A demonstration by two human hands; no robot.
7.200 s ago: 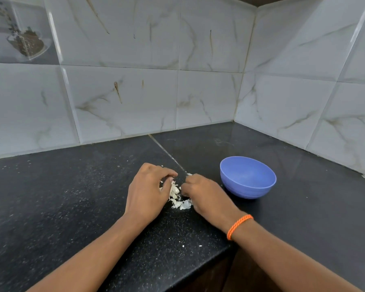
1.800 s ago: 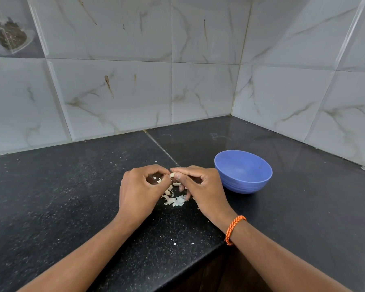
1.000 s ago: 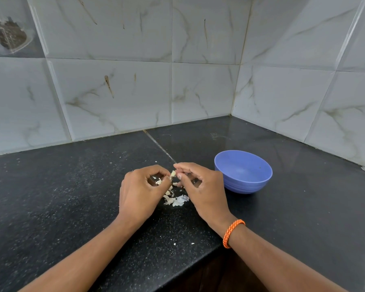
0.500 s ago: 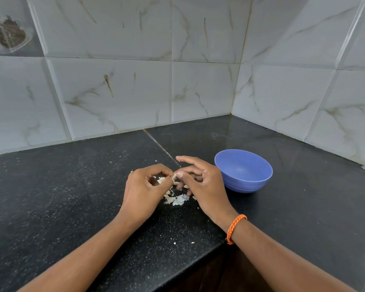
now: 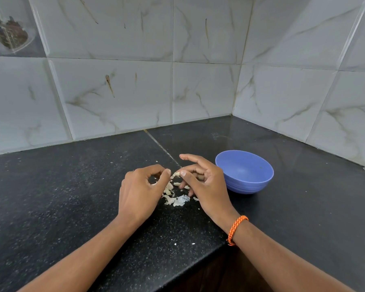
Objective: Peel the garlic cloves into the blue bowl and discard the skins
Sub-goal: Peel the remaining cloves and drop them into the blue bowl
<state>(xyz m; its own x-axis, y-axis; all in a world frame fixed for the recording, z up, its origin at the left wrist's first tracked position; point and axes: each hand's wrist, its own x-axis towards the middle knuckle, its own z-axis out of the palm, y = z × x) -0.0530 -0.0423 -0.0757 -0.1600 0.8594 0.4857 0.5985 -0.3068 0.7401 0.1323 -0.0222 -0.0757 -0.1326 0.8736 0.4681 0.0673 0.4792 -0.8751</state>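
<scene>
A small pale garlic clove (image 5: 176, 175) is held between my two hands just above the black counter. My left hand (image 5: 140, 193) pinches its left end with thumb and forefinger. My right hand (image 5: 204, 187) pinches its right end with the thumb, while the index finger sticks out straight. Below them lies a small heap of white garlic skins and bits (image 5: 176, 197). The blue bowl (image 5: 244, 171) stands upright on the counter just right of my right hand; I see nothing inside it.
The black speckled counter (image 5: 72, 197) runs into a corner of grey marble-look wall tiles (image 5: 202, 89). Its front edge cuts inward near my right wrist. A few white flecks (image 5: 183, 243) lie near that edge. An orange cord bracelet (image 5: 236, 229) circles my right wrist.
Both hands came up from the skin heap and now hold one clove between them. In the last second my right index finger has straightened out. The bowl has not moved.
</scene>
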